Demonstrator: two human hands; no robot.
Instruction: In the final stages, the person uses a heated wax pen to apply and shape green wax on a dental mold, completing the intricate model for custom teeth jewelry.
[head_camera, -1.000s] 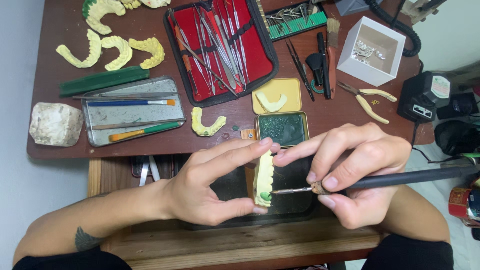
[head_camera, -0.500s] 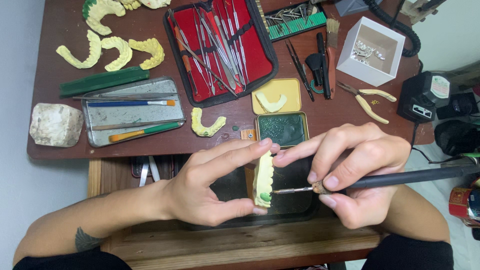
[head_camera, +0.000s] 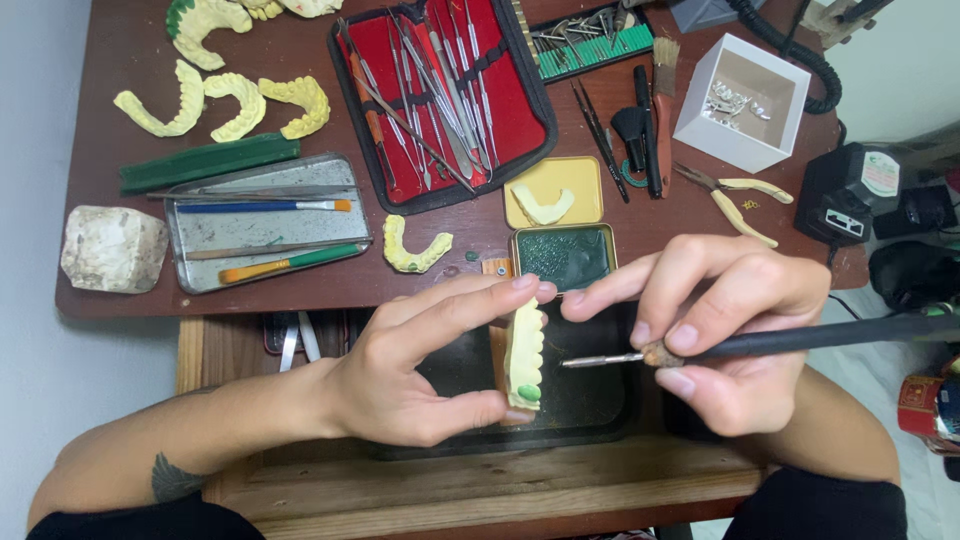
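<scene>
now the left hand (head_camera: 400, 375) pinches a yellow dental cast (head_camera: 523, 355) upright between thumb and fingers. the right hand (head_camera: 735, 340) grips a dark-handled tool (head_camera: 800, 340), its metal tip just beside the cast.

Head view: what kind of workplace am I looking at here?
Most likely a dental technician's bench. The left hand holds a yellow teeth cast, more yellow casts lie on the brown table, and a red case of metal hand tools sits open.
</scene>
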